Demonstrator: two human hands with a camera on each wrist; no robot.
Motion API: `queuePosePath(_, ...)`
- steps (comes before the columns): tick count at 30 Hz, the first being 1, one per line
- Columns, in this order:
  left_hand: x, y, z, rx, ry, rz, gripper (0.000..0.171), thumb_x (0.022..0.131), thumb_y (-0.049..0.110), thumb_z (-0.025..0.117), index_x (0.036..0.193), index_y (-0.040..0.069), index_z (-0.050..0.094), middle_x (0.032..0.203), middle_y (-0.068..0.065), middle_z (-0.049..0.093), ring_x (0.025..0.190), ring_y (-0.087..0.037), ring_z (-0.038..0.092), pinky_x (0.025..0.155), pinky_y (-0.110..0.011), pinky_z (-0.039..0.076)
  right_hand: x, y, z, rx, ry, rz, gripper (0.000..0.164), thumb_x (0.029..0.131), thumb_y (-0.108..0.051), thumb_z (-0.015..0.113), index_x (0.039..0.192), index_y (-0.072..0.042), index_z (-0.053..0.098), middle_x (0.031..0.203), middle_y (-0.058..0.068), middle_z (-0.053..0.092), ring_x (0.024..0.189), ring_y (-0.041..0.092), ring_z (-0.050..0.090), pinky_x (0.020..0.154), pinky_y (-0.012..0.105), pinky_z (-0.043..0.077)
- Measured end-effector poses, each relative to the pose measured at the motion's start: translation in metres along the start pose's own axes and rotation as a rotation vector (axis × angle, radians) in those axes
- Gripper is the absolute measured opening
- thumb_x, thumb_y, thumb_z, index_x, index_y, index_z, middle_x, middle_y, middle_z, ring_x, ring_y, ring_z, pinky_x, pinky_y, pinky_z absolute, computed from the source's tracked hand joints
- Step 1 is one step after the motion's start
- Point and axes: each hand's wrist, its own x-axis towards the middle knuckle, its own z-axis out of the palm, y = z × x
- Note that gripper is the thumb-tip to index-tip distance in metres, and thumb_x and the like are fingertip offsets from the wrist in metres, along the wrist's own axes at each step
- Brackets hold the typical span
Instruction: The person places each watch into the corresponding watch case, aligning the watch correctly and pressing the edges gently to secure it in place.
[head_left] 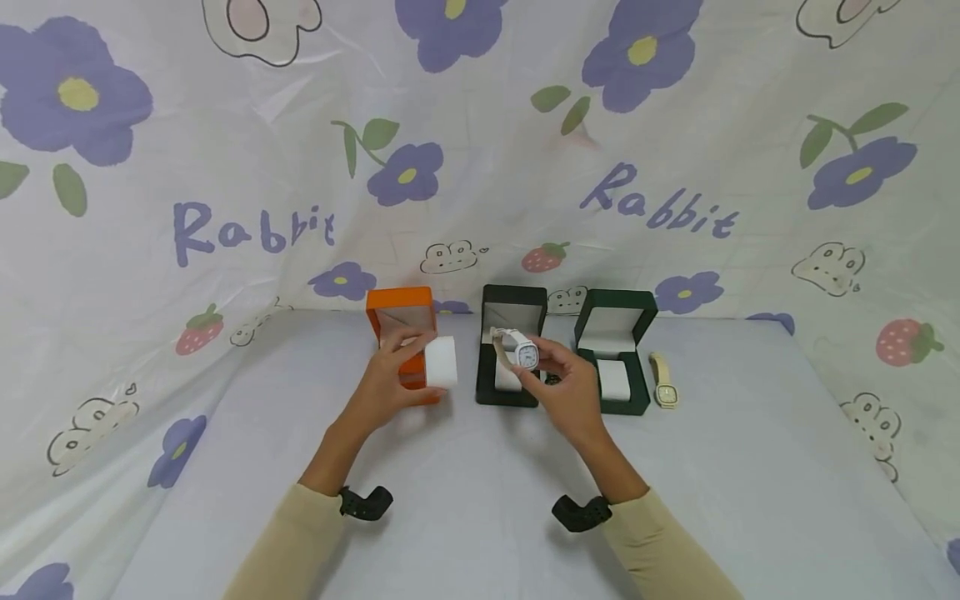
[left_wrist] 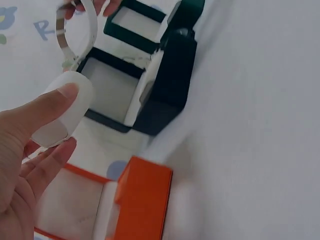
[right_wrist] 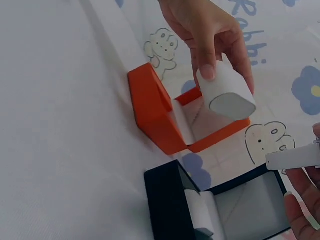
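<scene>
My left hand (head_left: 382, 381) pinches a white watch pillow (head_left: 441, 363) between thumb and fingers, raised above the open orange watch box (head_left: 401, 297). In the left wrist view the thumb lies on one side of the pillow (left_wrist: 75, 102) and fingertips support the other. My right hand (head_left: 572, 390) holds a white watch (head_left: 527, 357) with a square face over the open black watch box (head_left: 514, 293). Its strap forms a loop in the left wrist view. A white pillow (head_left: 507, 377) sits inside the black box, partly hidden by the watch.
An open dark green watch box (head_left: 637, 398) with a white pillow (head_left: 613, 381) stands right of the black one. Beside it lies a gold watch (head_left: 664, 390). Behind the boxes hangs a patterned cloth (head_left: 487, 192); a pale sheet (head_left: 465, 508) covers the table.
</scene>
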Motion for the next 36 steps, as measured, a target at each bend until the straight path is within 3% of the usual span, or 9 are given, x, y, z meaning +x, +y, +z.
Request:
queuePosePath(4,0.001,0.007,0.010,-0.098,0.021,0.002,0.085,0.073,0.015,0.093,0.148,0.021,0.054,0.140,-0.006,0.049,0.126,-0.031,0.052,0.101,-0.053,0.053,-0.001,-0.003,-0.002,0.000,0.013,0.002,0.041,0.086,0.002,0.078,0.124,0.008,0.066,0.116,0.022,0.070,0.099,0.034,0.069,0.088,0.031,0.059)
queuePosePath(8,0.001,0.016,0.019,-0.244,0.021,-0.019,0.083,0.075,0.013,0.091,0.148,0.025,0.053,0.143,-0.004,0.049,0.123,-0.034,0.057,0.087,-0.051,0.059,-0.002,-0.006,-0.004,-0.011,0.021,0.015,0.041,0.086,0.003,0.078,0.125,0.008,0.066,0.114,0.021,0.071,0.098,0.033,0.069,0.088,0.034,0.059)
queuePosePath(11,0.002,0.026,0.026,-0.304,0.014,-0.014,0.079,0.075,0.014,0.091,0.145,0.026,0.055,0.144,-0.001,0.050,0.120,-0.031,0.061,0.081,-0.043,0.062,-0.003,-0.006,-0.005,-0.018,0.025,0.025,0.042,0.086,0.003,0.079,0.125,0.008,0.066,0.113,0.021,0.071,0.098,0.032,0.068,0.089,0.037,0.059)
queuePosePath(15,0.003,0.035,0.034,-0.336,0.008,-0.009,0.078,0.074,0.012,0.091,0.143,0.023,0.057,0.143,0.000,0.050,0.119,-0.029,0.062,0.076,-0.031,0.062,-0.002,0.010,-0.005,-0.021,0.025,0.036,0.044,0.085,0.000,0.080,0.127,0.005,0.066,0.114,0.020,0.070,0.100,0.032,0.068,0.092,0.047,0.057)
queuePosePath(18,0.004,0.041,0.039,-0.379,0.005,-0.012,0.077,0.074,0.010,0.091,0.143,0.020,0.058,0.142,-0.001,0.049,0.119,-0.029,0.060,0.076,-0.030,0.062,0.000,0.024,-0.005,-0.019,0.017,0.037,0.046,0.085,-0.005,0.082,0.128,0.000,0.067,0.114,0.017,0.071,0.100,0.029,0.068,0.093,0.048,0.057)
queuePosePath(26,0.006,0.052,0.049,-0.388,-0.011,0.004,0.079,0.075,0.014,0.090,0.145,0.027,0.056,0.143,0.001,0.047,0.119,-0.024,0.060,0.078,-0.029,0.062,-0.004,0.026,-0.006,-0.054,-0.020,-0.017,0.047,0.085,-0.014,0.084,0.128,-0.006,0.069,0.107,0.008,0.073,0.097,0.020,0.070,0.088,0.034,0.060)
queuePosePath(33,0.005,0.055,0.054,-0.366,0.005,0.001,0.077,0.076,0.011,0.089,0.146,0.013,0.056,0.143,-0.004,0.048,0.120,-0.028,0.059,0.078,-0.029,0.062,-0.007,0.025,-0.006,-0.089,-0.054,-0.047,0.047,0.084,-0.011,0.085,0.128,-0.005,0.069,0.102,0.006,0.073,0.094,0.019,0.070,0.084,0.046,0.061)
queuePosePath(36,0.005,0.057,0.055,-0.359,0.014,-0.001,0.077,0.077,0.011,0.089,0.146,0.014,0.056,0.142,-0.005,0.048,0.120,-0.029,0.059,0.078,-0.029,0.062,-0.007,0.025,-0.006,-0.091,-0.063,-0.044,0.048,0.084,-0.011,0.085,0.129,-0.005,0.069,0.103,0.007,0.073,0.094,0.021,0.069,0.084,0.046,0.061)
